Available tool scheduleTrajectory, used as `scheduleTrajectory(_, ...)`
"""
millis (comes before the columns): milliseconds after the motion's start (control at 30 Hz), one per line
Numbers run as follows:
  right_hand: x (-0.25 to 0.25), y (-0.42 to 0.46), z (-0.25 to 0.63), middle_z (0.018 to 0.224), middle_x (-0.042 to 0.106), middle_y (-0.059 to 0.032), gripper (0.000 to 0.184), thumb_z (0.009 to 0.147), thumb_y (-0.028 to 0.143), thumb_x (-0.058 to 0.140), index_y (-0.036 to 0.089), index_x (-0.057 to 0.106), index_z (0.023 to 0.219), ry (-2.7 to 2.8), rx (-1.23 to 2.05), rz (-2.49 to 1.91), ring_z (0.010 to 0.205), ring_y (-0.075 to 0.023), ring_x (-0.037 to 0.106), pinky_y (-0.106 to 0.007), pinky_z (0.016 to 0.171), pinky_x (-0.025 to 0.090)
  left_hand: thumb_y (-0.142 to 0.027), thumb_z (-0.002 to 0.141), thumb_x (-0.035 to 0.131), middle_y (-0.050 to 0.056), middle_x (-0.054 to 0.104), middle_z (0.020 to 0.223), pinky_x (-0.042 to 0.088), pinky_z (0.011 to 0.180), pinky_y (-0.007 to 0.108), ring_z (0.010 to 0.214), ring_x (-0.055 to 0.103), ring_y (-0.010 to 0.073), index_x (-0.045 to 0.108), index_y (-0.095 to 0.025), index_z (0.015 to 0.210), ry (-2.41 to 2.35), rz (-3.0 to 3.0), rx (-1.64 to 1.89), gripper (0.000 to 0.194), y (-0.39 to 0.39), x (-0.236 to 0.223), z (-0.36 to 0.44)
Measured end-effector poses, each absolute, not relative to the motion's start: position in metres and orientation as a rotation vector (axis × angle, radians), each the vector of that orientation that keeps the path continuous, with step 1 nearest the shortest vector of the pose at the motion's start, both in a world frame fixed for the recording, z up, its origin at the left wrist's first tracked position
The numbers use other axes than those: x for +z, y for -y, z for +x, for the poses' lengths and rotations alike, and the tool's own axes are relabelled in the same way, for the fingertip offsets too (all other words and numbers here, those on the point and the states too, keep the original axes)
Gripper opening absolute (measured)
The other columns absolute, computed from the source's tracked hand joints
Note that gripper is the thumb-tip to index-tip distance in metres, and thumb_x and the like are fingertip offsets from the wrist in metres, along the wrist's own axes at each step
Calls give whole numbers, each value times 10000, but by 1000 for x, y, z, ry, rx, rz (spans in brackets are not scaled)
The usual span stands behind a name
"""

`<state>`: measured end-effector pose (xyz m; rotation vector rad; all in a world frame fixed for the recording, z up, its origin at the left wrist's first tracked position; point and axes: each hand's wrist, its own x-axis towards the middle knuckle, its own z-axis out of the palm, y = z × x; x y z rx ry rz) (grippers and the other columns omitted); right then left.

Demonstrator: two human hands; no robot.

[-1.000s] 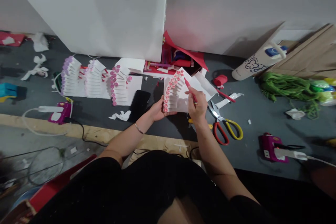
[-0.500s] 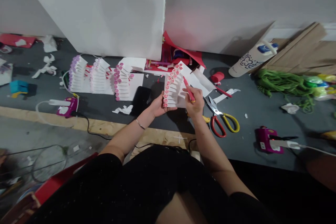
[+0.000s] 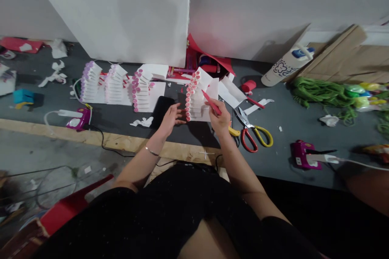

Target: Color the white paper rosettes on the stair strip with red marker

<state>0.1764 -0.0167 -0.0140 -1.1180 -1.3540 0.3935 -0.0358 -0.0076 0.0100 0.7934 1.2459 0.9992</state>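
The white folded-paper stepped model, its staircase edge lined with small pinkish-red flowers, stood near the middle of the dark grey worktop, back from the plywood front edge strip. The right hand gripped a red marker, its tip against the white paper. The left hand was open with fingers spread, just beside the model's lower corner, above a black phone. Three similar stepped paper models stood in a row to the left. Red-and-yellow-handled scissors lay close to the right, with a magenta glue gun beyond them. Open worktop lay between the hands and the front edge, while a crumpled white paper scrap lay near the left hand
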Motion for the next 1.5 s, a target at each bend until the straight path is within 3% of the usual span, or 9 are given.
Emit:
scheduleTrajectory(133,-21,16,172,1065,818,-45,297,911,182,658,275,748,1178,1269,528,-1122,1002,-202,835,-376,929,668,-387,1059,542,178,773,1277,676,907,424,1102,775,263,601,-164,1412,-1576,1350,1025,422,17,-4,-75)
scheduleTrajectory(267,-27,15,169,1094,824,-58,303,900,200,673,276,746,1184,1228,658,-1158,1057,-218,828,-428,1034,650,-414,977,659,264,641,1535,432,1279,599,1483,580,397,613,-120,1473,-1981,1927,781,578,27,-10,-102)
scheduleTrajectory(367,-29,16,169,1087,826,-49,317,892,189,656,277,739,1185,1187,682,-1153,1047,-215,834,-425,1041,648,-484,989,652,276,553,1639,339,1322,640,1567,492,436,545,-112,1581,-2146,2038,537,707,33,-9,-107)
scheduleTrajectory(633,-33,28,182,1123,835,-51,328,869,202,671,266,737,1184,1131,699,-1119,1021,-202,844,-393,1001,661,-470,892,756,286,497,1684,451,1202,663,1489,548,501,498,-128,1642,-2125,2049,423,863,24,-8,-95)
scheduleTrajectory(800,-35,35,185,1074,847,-54,364,858,191,678,258,735,1211,1115,717,-1180,1026,-209,846,-404,1006,666,-315,847,744,267,526,1656,457,1208,646,1469,565,479,515,-148,1625,-2067,2039,521,828,8,-7,-80)
scheduleTrajectory(1000,-41,33,175,1056,863,-61,303,887,255,685,245,729,1186,1044,781,-1172,1031,-214,846,-408,1008,670,-369,968,649,275,517,1657,338,1302,667,1563,467,460,536,-122,1576,-1977,2093,702,666,-7,0,-63)
scheduleTrajectory(1200,-40,32,161,1066,860,-63,307,950,399,711,253,697,1220,1036,849,-1193,1049,-218,829,-445,1028,675,-643,998,614,264,645,1471,623,1058,476,1212,732,314,526,-116,1543,-1438,1619,838,763,14,-9,-44)
scheduleTrajectory(1367,-40,35,154,1093,851,-83,343,962,417,715,244,693,1257,1041,820,-1190,1068,-232,823,-459,1052,658,-606,809,856,202,557,1638,573,1156,445,1390,663,332,492,-197,1573,-1304,1260,912,940,26,-24,-29)
scheduleTrajectory(1500,-34,44,155,1142,839,-81,346,1001,479,670,272,702,1276,1050,814,-1137,1067,-222,821,-413,975,664,-616,874,782,185,579,1624,495,1244,447,1471,607,327,545,-194,1539,-1357,1305,1002,823,23,-27,-27)
